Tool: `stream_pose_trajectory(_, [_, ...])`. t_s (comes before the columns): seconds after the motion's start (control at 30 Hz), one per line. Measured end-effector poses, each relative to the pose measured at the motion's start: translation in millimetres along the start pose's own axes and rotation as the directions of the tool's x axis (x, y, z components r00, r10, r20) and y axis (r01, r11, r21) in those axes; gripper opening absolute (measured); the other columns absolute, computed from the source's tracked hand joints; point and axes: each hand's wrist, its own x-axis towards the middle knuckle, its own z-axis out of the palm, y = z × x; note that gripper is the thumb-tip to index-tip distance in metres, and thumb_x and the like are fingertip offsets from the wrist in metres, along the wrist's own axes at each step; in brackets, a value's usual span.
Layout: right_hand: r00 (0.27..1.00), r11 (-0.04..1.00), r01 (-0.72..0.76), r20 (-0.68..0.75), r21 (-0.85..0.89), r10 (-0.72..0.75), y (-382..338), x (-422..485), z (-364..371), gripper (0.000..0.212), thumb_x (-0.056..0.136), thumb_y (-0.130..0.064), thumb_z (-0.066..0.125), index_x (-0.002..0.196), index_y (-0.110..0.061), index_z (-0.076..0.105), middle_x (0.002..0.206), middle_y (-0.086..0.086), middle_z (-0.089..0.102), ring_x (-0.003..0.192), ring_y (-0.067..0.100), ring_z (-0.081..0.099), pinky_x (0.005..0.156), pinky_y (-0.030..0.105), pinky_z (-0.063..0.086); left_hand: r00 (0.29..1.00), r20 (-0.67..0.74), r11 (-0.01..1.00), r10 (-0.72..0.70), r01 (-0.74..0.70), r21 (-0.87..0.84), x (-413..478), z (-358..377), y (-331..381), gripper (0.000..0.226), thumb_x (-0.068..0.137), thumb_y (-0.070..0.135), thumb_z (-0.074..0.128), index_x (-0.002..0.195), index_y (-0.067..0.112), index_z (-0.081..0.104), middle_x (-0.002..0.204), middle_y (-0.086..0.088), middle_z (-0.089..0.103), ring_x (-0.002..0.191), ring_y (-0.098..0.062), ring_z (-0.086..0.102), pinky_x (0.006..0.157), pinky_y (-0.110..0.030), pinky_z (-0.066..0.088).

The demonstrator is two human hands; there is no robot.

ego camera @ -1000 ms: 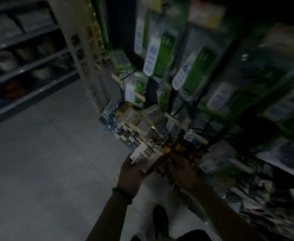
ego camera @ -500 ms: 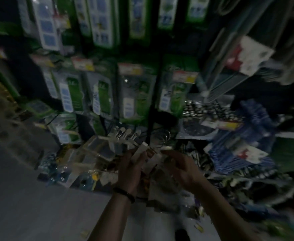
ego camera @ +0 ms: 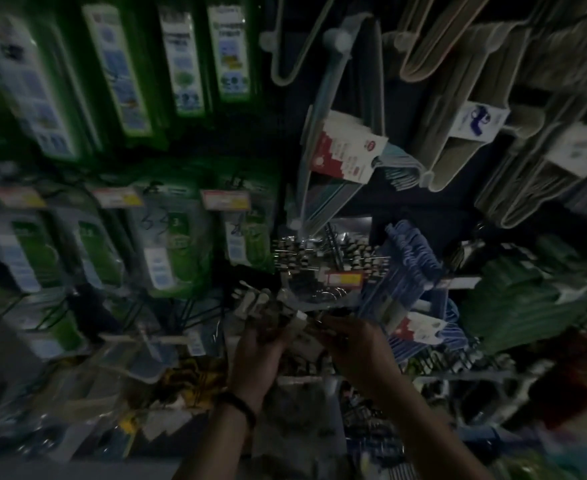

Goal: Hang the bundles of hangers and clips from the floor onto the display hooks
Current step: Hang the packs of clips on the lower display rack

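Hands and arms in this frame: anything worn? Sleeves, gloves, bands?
No gloves on the left hand or right hand. Both forearms are bare, with no sleeves in view. A dark wristband circles the left wrist; none shows on the right. The frame is too dim for finer detail.

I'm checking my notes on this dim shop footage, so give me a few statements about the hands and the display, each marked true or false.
1. The left hand and the right hand both hold the bundle of clips. True.
2. A dark wristband sits on the left wrist. True.
3. The blue hangers hang to the left of the hands. False: they hang to the right of them.
4. The packages at the upper left are red. False: they are green.
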Motion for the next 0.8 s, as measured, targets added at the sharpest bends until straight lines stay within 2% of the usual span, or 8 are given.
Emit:
stream_pose_trajectory(0.07, [1.000,0.998,0.007,0.012,-0.057,-0.006,23,6,-14,0.029,0.097,-0.047,0.070,0.123,-0.036,0.076,0.108,-0.026,0.072,0.069,-0.019,0.058,0.059,0.005,0.048,0.980,-0.194,0.993,0.038,-0.014,0.120,15,12,-4,0.042,0.079,0.047,0.083,0.115,0.030,0.068,0.114,0.000,0.073,0.108,-0.028,0.069,0.092,-0.051,0.058])
stream_pose_trajectory(0.13, [0.999,1.000,0.000,0.046,-0.025,0.001,41,13,-24,0.029,0.097,-0.046,0.069,0.123,-0.035,0.076,0.106,-0.018,0.078,0.067,-0.016,0.062,0.060,0.010,0.053,0.907,-0.320,0.942,0.272,-0.182,0.282,23,27,-2,0.032,0.084,0.043,0.075,0.105,0.026,0.059,0.106,-0.003,0.063,0.097,-0.027,0.063,0.082,-0.047,0.055])
stream_pose_trajectory(0.27, [0.998,0.978,0.065,0.037,-0.196,-0.059,86,22,-33,0.023,0.096,-0.044,0.072,0.117,-0.036,0.078,0.102,-0.015,0.078,0.078,0.004,0.072,0.058,0.009,0.041,0.702,-0.346,0.752,0.623,-0.415,0.512,37,56,9,0.036,0.091,0.022,0.075,0.112,0.014,0.047,0.106,-0.006,0.047,0.089,-0.021,0.048,0.076,-0.035,0.043])
stream_pose_trajectory(0.37, [0.992,0.947,0.124,0.072,-0.296,-0.108,115,25,-33,0.021,0.091,-0.036,0.080,0.111,-0.037,0.080,0.103,-0.014,0.077,0.082,0.010,0.073,0.064,0.015,0.040,0.781,-0.146,0.678,0.607,-0.414,0.607,50,76,17,0.025,0.092,0.031,0.073,0.111,0.029,0.057,0.110,-0.001,0.057,0.099,-0.022,0.060,0.082,-0.042,0.055])
stream_pose_trajectory(0.43, [0.985,0.918,0.165,0.106,-0.360,-0.135,126,26,-30,0.023,0.089,-0.035,0.081,0.111,-0.042,0.079,0.103,-0.016,0.077,0.084,0.012,0.071,0.066,0.022,0.043,0.836,-0.014,0.625,0.549,-0.400,0.670,58,87,22,0.035,0.091,0.039,0.074,0.121,0.028,0.062,0.114,0.002,0.063,0.105,-0.021,0.064,0.088,-0.043,0.058])
stream_pose_trajectory(0.57, [0.980,0.882,0.173,0.165,-0.439,-0.111,137,36,-26,0.026,0.093,-0.044,0.070,0.119,-0.049,0.072,0.115,-0.017,0.074,0.099,0.019,0.068,0.084,0.038,0.053,0.936,0.130,0.681,0.326,-0.328,0.655,70,101,35,0.052,0.088,0.039,0.080,0.134,0.033,0.056,0.114,0.008,0.073,0.108,-0.018,0.070,0.091,-0.038,0.058])
stream_pose_trajectory(0.73, [0.972,0.833,0.224,0.174,-0.507,-0.156,141,54,-21,0.019,0.092,-0.035,0.071,0.109,-0.041,0.076,0.098,-0.009,0.076,0.090,0.026,0.066,0.081,0.041,0.053,0.906,0.193,0.662,0.377,-0.410,0.627,70,108,43,0.066,0.086,0.028,0.085,0.142,0.028,0.051,0.111,0.011,0.073,0.105,-0.010,0.070,0.092,-0.033,0.057])
stream_pose_trajectory(0.8, [0.965,0.800,0.252,0.204,-0.544,-0.166,143,65,-18,0.026,0.085,-0.031,0.080,0.109,-0.040,0.077,0.095,-0.003,0.076,0.087,0.030,0.068,0.077,0.043,0.056,0.886,0.201,0.594,0.417,-0.433,0.678,71,108,51,0.053,0.087,0.031,0.084,0.135,0.030,0.060,0.105,0.012,0.075,0.099,-0.007,0.070,0.091,-0.034,0.060])
